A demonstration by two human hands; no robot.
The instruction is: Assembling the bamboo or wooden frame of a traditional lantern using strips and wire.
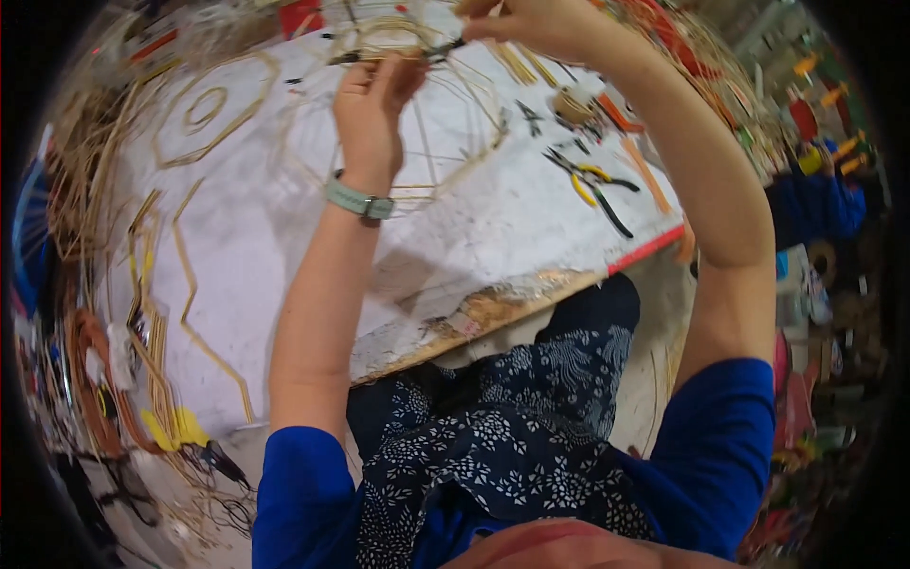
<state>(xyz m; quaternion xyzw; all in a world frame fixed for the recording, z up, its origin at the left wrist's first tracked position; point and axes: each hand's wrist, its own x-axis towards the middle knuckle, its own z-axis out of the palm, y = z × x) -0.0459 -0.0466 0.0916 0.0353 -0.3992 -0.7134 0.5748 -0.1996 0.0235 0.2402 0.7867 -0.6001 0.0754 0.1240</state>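
At the far part of the white table top (237, 237): strip frame (485, 150) looking part-built

Hands: the left hand (370, 123) is reaching to the far part of the table, thumb and fingers pinching a pale ringed piece (396, 47) at the upper end of the strip frame. The right hand (531, 27) is hovering just to its right, fingers bunching narrowly near a dark slim piece (444, 51); cannot tell whether they are gripping it. Whether the ringed piece is joining the strip frame is not showing clearly.

Done (judgement): the strip frame is showing a bent, many-sided outline, with thin strips crossing inside. To its left, a flat frame (180, 160) is lying with 1 ring inside, seemingly at the outline stage.

Left (judgement): work at the ringed piece is probably continuing, since 2 hands are meeting there. 1 bent strip (214, 353) and a strip bundle (159, 375) are lying nearer the person on the left, apparently waiting unused. No count of joins: they are appearing too small.

Tools: yellow-and-black pliers (574, 171) are lying open on the right, out of the hands; small dark clippers (531, 119) are resting near them.
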